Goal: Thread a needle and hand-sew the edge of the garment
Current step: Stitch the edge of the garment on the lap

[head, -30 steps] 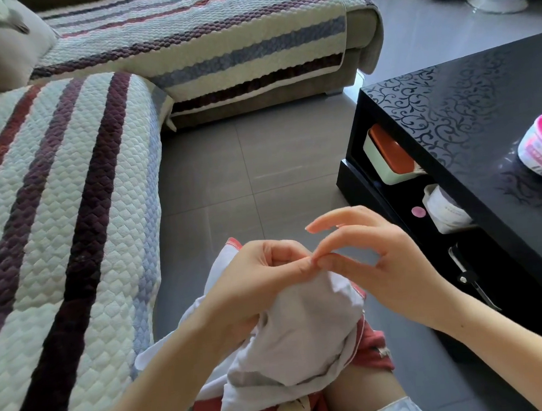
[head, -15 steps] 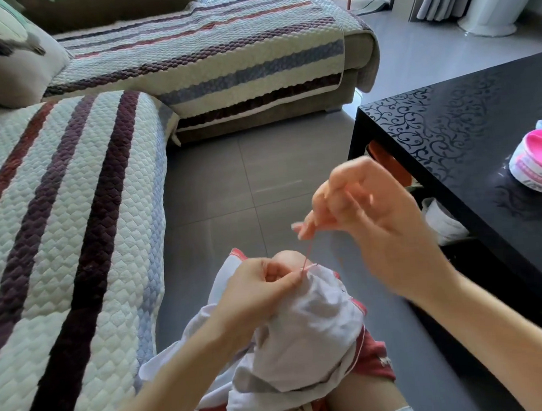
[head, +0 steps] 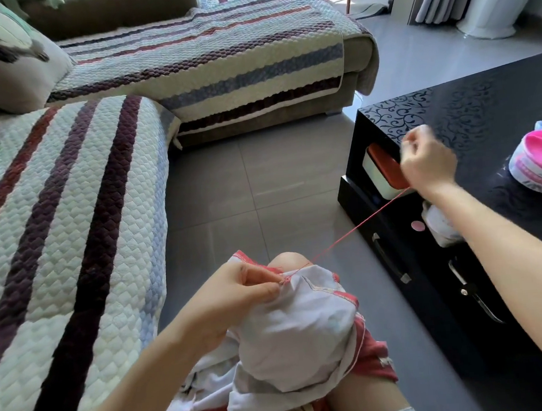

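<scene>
Right hand (head: 428, 160), far right, over the left edge of the black table (head: 482, 107): fingers curled closed, motion-blurred, drawing the red thread (head: 355, 228); needle not discernible inside the closed fingers. Has travelled from a pinch at the seam one second ago, through a short lift just above the cloth, out to a long reach up and to the right. Thread now a straight, taut line from the underside of that hand down and left to the hem.

Left hand (head: 234, 295), near centre: thumb and forefinger pinching the folded edge of the white, red-trimmed garment (head: 303, 342) right at the thread's exit point; unchanged in place across the three views. Garment bunched on the lap, over the knee.

Judged meaning: one stitch passed and its slack being taken up; needle evidently threaded already, sewing of the edge under way, further stitches likely still to come.

Outward: pink sewing box (head: 539, 164) with spools on the table at far right; striped quilted sofa cover (head: 70, 221) at left; grey tiled floor (head: 260, 173) between.
</scene>
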Demonstrator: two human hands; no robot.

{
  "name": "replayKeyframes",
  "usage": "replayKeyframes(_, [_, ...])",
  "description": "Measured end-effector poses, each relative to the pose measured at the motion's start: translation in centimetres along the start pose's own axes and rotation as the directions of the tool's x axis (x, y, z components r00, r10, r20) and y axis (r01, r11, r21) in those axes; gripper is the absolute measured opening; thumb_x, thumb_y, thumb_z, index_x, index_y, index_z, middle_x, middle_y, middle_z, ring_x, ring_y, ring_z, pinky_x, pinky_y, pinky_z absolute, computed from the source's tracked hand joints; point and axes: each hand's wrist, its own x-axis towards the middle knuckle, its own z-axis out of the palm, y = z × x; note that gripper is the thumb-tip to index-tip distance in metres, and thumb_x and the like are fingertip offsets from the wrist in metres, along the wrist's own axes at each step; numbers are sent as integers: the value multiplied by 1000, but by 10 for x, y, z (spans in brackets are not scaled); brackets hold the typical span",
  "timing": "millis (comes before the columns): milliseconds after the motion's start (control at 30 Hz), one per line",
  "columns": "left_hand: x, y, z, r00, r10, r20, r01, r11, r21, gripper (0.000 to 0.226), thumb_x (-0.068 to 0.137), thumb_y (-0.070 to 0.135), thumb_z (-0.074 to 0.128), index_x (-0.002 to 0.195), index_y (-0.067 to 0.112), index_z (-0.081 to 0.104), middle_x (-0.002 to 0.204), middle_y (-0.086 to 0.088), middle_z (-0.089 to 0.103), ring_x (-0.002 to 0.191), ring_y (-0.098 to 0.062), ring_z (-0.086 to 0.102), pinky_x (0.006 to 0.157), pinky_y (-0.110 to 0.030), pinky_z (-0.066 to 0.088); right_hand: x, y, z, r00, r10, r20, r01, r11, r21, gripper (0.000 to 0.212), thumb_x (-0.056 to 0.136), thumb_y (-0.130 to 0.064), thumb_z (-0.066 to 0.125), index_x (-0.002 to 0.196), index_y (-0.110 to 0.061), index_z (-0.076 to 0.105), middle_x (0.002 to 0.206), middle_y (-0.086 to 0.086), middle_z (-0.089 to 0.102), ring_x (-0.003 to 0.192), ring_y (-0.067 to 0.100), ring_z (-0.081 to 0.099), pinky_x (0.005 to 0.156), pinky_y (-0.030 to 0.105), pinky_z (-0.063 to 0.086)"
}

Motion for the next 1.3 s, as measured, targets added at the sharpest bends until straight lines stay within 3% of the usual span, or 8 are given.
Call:
replayKeyframes(167, [-1, -1, 0, 1000, -19, 15, 19, 1000, -2, 23, 65, 24, 66, 81, 15, 79, 79, -3, 72, 77, -9, 61, 78, -27, 44, -99, -50, 6, 644, -580, 498, 402, 811, 424, 25, 77, -46, 67, 98, -33, 67, 56, -12, 43, 54, 5, 39, 58, 20, 32])
replayKeyframes(333, [-3, 1, -1, 998, -16, 53, 16, 1000, 1, 23, 67, 25, 66, 83, 12, 78, 79, -6, 71, 76, -9, 60, 77, -26, 44, -144, -56, 8, 404, -765, 501, 600, 635, 486, 21, 79, -46, 64, 97, -37, 67, 58, -23, 46, 51, 0, 39, 56, 6, 30])
replayKeyframes(667, [-5, -2, 0, 997, -55, 62, 56, 998, -15, 29, 68, 23, 66, 85, 2, 74, 81, -10, 65, 77, -15, 56, 78, -31, 42, -109, -62, -3, 652, -755, 66, 710, 639, 295, 14, 81, -18, 62, 72, -14, 73, 67, -4, 71, 59, 18, 65, 54, 30, 48])
replayKeyframes(867, [-11, -7, -1, 992, -76, 100, 80, 996, -37, 37, 59, 30, 72, 86, 5, 75, 84, -14, 67, 80, -19, 57, 79, -34, 43, -7, -33, 0, 994, -71, -85, 88, 974, 209, 18, 85, -14, 65, 72, -2, 68, 63, 7, 57, 64, 26, 56, 62, 26, 33])
replayKeyframes(967, [-12, -7, -2, 992, -72, 103, 77, 996, -39, 45, 53, 39, 72, 85, 7, 77, 84, -13, 69, 79, -17, 58, 79, -33, 44, 16, 5, 20, 971, 239, -2, -239, 969, -58, 17, 82, -9, 57, 88, 3, 69, 86, 21, 66, 88, 38, 64, 69, 29, 42])
replayKeyframes(1067, [-12, -8, -3, 992, -69, 103, 75, 996, -51, 46, 53, 38, 73, 86, 6, 76, 85, -14, 68, 80, -18, 58, 79, -34, 43, -9, 1, 33, 958, 81, 274, 5, 954, -299, 38, 81, -14, 62, 118, -15, 66, 109, 14, 68, 105, 32, 62, 85, 31, 50])
replayKeyframes(1200, [-10, -6, -4, 992, -63, 111, 70, 996, -61, 44, 52, 39, 74, 85, 10, 78, 84, -12, 71, 79, -16, 61, 76, -28, 46, -82, -41, 17, 662, -400, 634, 224, 913, 342, 58, 79, -5, 67, 131, -29, 57, 48, -9, 42, 47, 6, 37, 50, 22, 32])
replayKeyframes(1300, [-11, -5, -4, 990, -56, 127, 63, 997, -51, 45, 54, 39, 74, 87, 9, 77, 82, -11, 71, 78, -15, 60, 72, -25, 46, -125, -52, 6, 457, -619, 639, 273, 781, 562, 40, 82, -11, 74, 118, -24, 67, 48, -12, 33, 49, 7, 27, 51, 16, 26])
